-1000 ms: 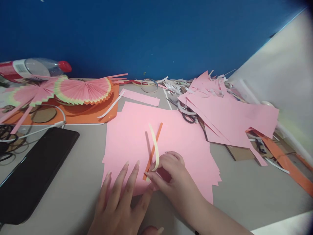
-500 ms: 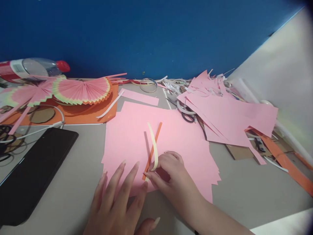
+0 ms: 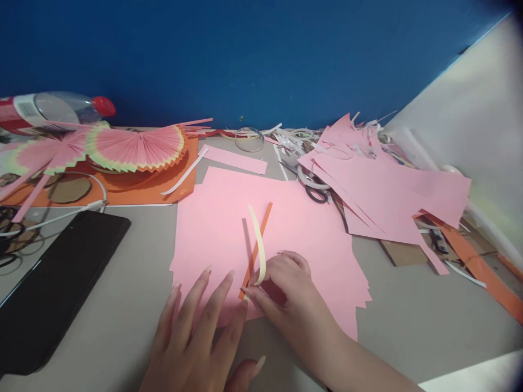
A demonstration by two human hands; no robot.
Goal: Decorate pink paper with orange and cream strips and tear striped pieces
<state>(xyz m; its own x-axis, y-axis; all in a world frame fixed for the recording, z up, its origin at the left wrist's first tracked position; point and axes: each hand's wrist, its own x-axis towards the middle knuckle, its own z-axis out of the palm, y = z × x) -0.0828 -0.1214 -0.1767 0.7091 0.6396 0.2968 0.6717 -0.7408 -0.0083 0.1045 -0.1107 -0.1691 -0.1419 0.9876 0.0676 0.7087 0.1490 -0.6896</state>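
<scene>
Stacked pink paper sheets (image 3: pixel 212 218) lie in front of me on the grey desk. On them an orange paper strip (image 3: pixel 265 220) runs at a slant, its lower end near my fingertips. My right hand (image 3: pixel 288 291) pinches a pale yellow strip (image 3: pixel 260 245) between thumb and index finger; it curls upward over the orange one and casts a shadow on the pink paper. My left hand (image 3: pixel 200 326) rests with its fingers spread on the near edge of the sheets, the index fingertip close to the strips' lower ends.
A black phone (image 3: pixel 65 288) lies at left, below folded pink paper fans (image 3: pixel 137 147) and a bottle (image 3: pixel 61 109). Black-handled scissors (image 3: pixel 316 194) sit at the back right beside cut pink paper (image 3: pixel 388 196). Behind stands a blue wall (image 3: pixel 261 60).
The view has shifted very slightly. Both hands and the two strips keep nearly the same positions, with my right hand still pinching the yellow strip.
</scene>
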